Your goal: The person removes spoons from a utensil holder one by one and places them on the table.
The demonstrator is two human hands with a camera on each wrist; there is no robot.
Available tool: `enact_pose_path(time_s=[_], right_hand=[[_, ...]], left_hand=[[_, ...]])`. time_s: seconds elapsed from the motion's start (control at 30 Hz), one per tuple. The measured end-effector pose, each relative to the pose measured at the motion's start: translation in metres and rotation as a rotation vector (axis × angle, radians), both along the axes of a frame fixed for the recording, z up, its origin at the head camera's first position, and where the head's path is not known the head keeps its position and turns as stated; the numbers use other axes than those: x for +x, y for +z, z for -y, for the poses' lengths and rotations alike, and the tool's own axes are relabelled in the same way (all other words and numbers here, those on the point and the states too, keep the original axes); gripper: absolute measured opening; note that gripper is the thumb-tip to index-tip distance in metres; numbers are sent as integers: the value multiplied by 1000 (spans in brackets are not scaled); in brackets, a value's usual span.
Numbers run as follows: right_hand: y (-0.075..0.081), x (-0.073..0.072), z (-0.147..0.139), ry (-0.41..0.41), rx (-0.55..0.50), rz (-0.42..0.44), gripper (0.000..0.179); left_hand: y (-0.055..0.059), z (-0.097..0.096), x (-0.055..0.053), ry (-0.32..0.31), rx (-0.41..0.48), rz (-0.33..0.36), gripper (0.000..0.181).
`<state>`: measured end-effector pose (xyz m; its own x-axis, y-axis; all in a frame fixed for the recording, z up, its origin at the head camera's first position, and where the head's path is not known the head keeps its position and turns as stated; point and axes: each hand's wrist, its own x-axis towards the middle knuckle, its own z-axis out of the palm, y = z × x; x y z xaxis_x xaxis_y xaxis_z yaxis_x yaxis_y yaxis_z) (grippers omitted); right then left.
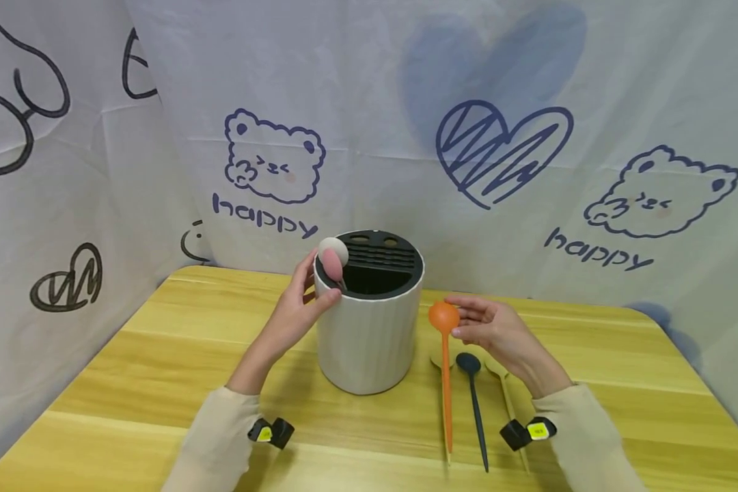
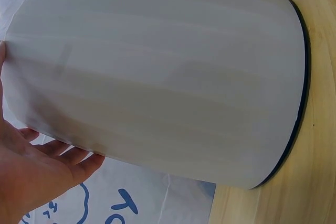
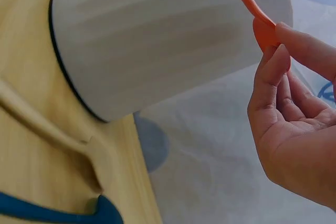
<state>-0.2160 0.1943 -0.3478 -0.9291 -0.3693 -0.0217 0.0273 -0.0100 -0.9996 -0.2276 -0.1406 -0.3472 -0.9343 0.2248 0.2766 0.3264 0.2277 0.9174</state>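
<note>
One hand on the holder, one on the ladle

The left hand [image 1: 290, 316] is clasped round the left of the holder [image 1: 369, 342], thumb on the near side, probably to steady it upright. The right hand [image 1: 495, 331], well apart, pinches the orange ladle [image 1: 444, 318] by its bowl, just right of the holder; held there, the handle slants toward the near side, clear of the fingers. Whether its tip touches the table [image 1: 160, 355] is unclear.

A pink head [image 1: 333, 264] and a white head [image 1: 338, 247] show at the left of the holder's black top [image 1: 384, 263], by the left thumb. On the right, a dark spoon [image 1: 469, 363] lies between two pale spoons [image 1: 497, 369], heads far, handles near, which leaves the heads within the right hand's reach.
</note>
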Motion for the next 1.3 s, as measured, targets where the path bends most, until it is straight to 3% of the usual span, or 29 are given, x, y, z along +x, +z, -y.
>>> enact_pose_path(time_s=[0.8,1.1,1.3], right_hand=[[-30,5,-67,33,162,12,63],[-34,5,-102,-5,184,27,53],[-41,2,-123,47,165,-3,44]], left_hand=[[0,-3,0,0,12,-4,79],[1,-3,-1,-3,6,-11,79],[2,-2,0,5,2,-6,78]])
